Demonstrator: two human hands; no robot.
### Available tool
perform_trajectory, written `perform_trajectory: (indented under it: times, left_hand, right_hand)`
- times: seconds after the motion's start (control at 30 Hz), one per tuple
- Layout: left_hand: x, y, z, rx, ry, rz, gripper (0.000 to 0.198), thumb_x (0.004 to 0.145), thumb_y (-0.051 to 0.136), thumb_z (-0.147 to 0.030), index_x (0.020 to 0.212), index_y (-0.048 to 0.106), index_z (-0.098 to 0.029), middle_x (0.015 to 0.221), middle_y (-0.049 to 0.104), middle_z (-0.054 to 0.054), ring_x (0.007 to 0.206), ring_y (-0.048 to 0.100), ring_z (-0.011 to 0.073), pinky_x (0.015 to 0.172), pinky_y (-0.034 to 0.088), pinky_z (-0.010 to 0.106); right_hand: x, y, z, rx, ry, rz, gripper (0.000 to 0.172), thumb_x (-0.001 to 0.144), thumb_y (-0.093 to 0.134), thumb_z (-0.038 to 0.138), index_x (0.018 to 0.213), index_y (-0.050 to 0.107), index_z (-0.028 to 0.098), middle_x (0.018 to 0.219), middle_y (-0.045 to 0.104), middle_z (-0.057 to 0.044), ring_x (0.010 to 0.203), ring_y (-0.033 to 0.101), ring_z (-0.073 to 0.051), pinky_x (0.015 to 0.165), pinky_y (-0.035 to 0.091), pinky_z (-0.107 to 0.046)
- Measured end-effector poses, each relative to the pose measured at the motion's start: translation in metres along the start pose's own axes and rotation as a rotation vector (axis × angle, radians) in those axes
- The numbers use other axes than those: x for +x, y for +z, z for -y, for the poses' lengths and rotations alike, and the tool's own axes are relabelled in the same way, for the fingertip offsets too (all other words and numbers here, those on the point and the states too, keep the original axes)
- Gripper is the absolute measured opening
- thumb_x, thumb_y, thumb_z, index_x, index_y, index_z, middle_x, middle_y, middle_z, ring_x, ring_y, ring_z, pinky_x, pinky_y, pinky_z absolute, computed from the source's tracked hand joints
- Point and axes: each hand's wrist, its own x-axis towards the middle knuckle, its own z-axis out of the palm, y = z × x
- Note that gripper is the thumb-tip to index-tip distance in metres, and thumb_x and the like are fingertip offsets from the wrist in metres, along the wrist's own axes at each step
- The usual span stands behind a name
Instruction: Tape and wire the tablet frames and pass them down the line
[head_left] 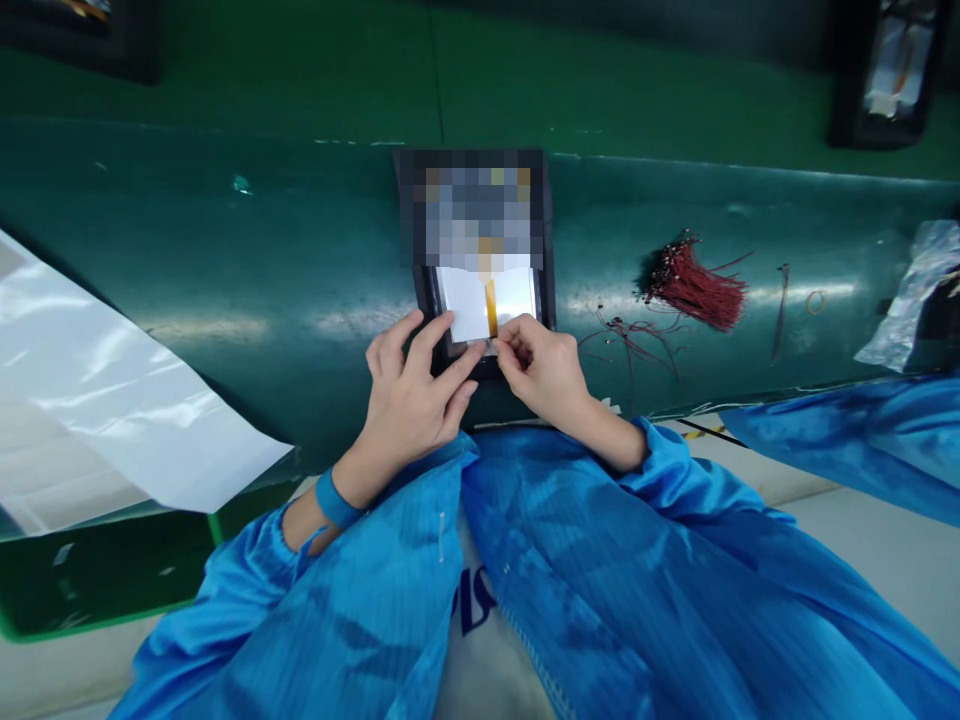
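In front of me lies a black tray (547,290) holding a flat silvery-white panel (465,303). An amber strip (492,305) runs down the panel's middle, and the upper part of the tray is blurred out. My left hand (416,385) is open, fingers spread over the tray's lower left, with the index fingertip at the panel's bottom edge. Close beside that fingertip, my right hand (544,370) pinches with thumb and index finger at the lower end of the amber strip. What sits between those fingers is too small to make out.
Right of the tray are loose thin wires (626,330) and a bundle of dark red wires (697,285). A clear plastic bag (911,295) lies far right, near a blue sleeve (862,430). White sheeting (127,390) covers the left, above a green bin (97,625). Another black tray (847,110) stands back right.
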Motion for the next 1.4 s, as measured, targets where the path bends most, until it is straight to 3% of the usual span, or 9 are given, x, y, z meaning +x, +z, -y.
perform_trajectory:
  times: [0.43,0.8,0.97,1.07,1.13,1.23,1.3,1.4]
  left_hand:
    - [-0.003,0.002,0.0,0.032,0.005,0.012,0.046,0.103,0.063,-0.039,0.148,0.068,-0.031,0.164,0.051,0.013,0.151,0.039,0.0411,0.122,0.027,0.058]
    - [-0.012,0.012,-0.014,0.087,-0.04,-0.042,0.054,0.102,0.062,-0.035,0.155,0.061,-0.023,0.173,0.038,0.017,0.154,0.04,0.0394,0.126,0.023,0.056]
    - [-0.013,0.017,-0.019,0.128,-0.063,-0.048,0.058,0.102,0.063,-0.04,0.157,0.059,-0.022,0.174,0.035,0.019,0.154,0.038,0.0429,0.125,0.023,0.059]
    - [-0.005,0.021,-0.025,0.146,-0.025,-0.022,0.06,0.103,0.065,-0.043,0.158,0.058,-0.021,0.171,0.041,0.019,0.154,0.039,0.0435,0.126,0.023,0.059]
    - [0.0,0.022,-0.026,0.177,0.018,0.014,0.059,0.105,0.063,-0.044,0.16,0.057,-0.023,0.17,0.043,0.017,0.153,0.041,0.0422,0.127,0.022,0.058]
    - [-0.002,0.018,-0.02,0.224,0.041,0.05,0.06,0.105,0.065,-0.045,0.162,0.054,-0.029,0.171,0.042,0.013,0.154,0.041,0.041,0.128,0.023,0.058]
    - [-0.01,0.011,-0.013,0.264,0.047,0.043,0.062,0.102,0.069,-0.044,0.162,0.054,-0.031,0.17,0.043,0.013,0.154,0.04,0.0416,0.127,0.026,0.059]
    - [-0.023,-0.002,-0.007,0.347,0.074,0.029,0.059,0.099,0.076,-0.038,0.155,0.06,-0.034,0.165,0.05,0.013,0.15,0.043,0.0414,0.122,0.033,0.059]
  right_hand:
    - [0.004,0.003,0.002,-0.107,0.042,0.014,0.007,0.095,0.054,0.022,0.088,0.053,0.023,0.069,0.06,0.004,0.056,0.053,-0.011,0.061,0.038,-0.025]
    - [0.003,0.008,0.004,-0.47,-0.043,0.047,0.014,0.1,0.046,0.024,0.096,0.059,0.02,0.076,0.072,-0.006,0.062,0.064,-0.02,0.058,0.03,-0.03]
    - [0.007,0.002,0.011,-0.531,0.02,0.14,0.016,0.103,0.048,0.025,0.105,0.062,0.019,0.079,0.075,-0.007,0.061,0.064,-0.021,0.057,0.027,-0.032]
    - [0.005,-0.007,0.008,-0.497,0.041,0.155,0.023,0.105,0.048,0.026,0.119,0.063,0.016,0.075,0.073,-0.005,0.061,0.064,-0.022,0.058,0.031,-0.031]
    - [0.0,-0.015,0.003,-0.46,-0.047,0.107,0.028,0.107,0.045,0.023,0.126,0.064,0.015,0.081,0.075,-0.006,0.069,0.067,-0.021,0.062,0.038,-0.031]
    - [-0.01,-0.027,-0.007,-0.514,-0.334,0.018,0.03,0.11,0.047,0.024,0.126,0.071,0.017,0.101,0.076,-0.011,0.091,0.066,-0.023,0.075,0.046,-0.033]
    - [-0.016,-0.032,-0.017,-0.607,-0.498,-0.007,0.029,0.108,0.057,0.03,0.128,0.074,0.018,0.112,0.074,-0.013,0.098,0.061,-0.026,0.081,0.045,-0.037]
    - [-0.021,-0.036,-0.033,-0.679,-0.593,-0.059,0.034,0.104,0.067,0.04,0.131,0.075,0.021,0.122,0.072,-0.015,0.101,0.055,-0.028,0.084,0.04,-0.041]
